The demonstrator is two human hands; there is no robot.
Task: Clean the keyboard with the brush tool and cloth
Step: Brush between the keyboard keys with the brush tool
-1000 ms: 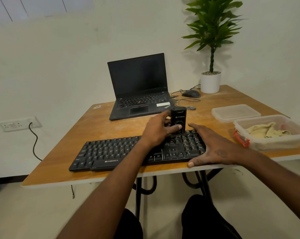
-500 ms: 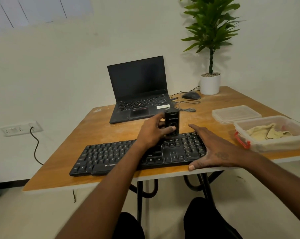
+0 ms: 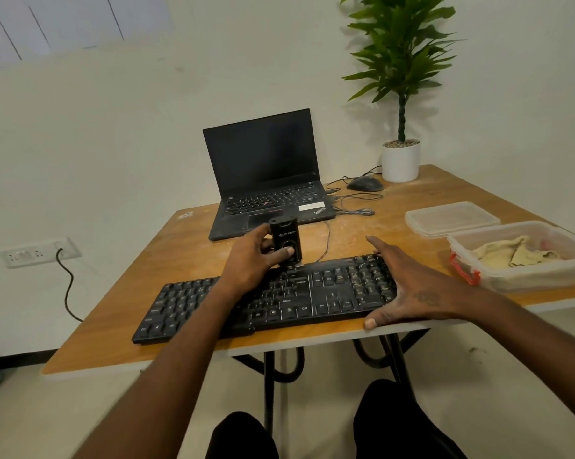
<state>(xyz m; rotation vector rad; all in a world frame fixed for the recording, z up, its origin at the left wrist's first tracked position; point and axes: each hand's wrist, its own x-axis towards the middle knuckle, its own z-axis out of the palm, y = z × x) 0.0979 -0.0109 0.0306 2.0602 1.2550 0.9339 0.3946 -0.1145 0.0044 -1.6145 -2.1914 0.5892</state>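
Note:
A black keyboard lies along the near edge of the wooden table. My left hand grips a black upright brush tool, thumb across its front, with its lower end on the keys at the keyboard's upper middle. My right hand rests flat with spread fingers on the keyboard's right end, thumb at the table's front edge. A yellowish cloth lies crumpled in a clear plastic container at the right.
An open black laptop stands behind the keyboard. A mouse with cables and a potted plant sit at the back right. A clear lid lies behind the container. A wall socket with a cable is at the left.
My left hand has moved the brush tool leftward along the keyboard's upper rows. My right hand has stayed flat on the keyboard's right end.

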